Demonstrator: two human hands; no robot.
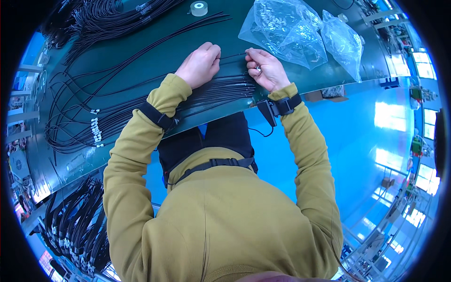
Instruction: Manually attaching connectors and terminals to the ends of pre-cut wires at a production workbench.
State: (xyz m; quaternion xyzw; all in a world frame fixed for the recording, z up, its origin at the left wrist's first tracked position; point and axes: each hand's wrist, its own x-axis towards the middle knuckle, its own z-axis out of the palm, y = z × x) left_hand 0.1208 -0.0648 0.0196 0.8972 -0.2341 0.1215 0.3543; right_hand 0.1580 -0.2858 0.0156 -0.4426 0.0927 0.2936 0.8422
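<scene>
A thin black cable [231, 57] runs between my two hands, just above the green table. My left hand [201, 66] is closed around it, with the fingers curled. At the cable's end, my right hand [267, 69] pinches it between thumb and fingertips; a ring shows on one finger. Whatever tip or small part sits inside that pinch is too small to make out. Nearer to me, a row of black cables [230, 88] lies side by side along the table's front edge. They loop round at the left, where small white tags [96, 130] are fixed on them.
Clear plastic bags [284, 33] with small parts lie at the back right. A tape roll [198, 8] stands at the far edge, and a thick cable bundle [112, 21] fills the back left. More black cables [77, 221] hang below the green table [70, 171] at lower left.
</scene>
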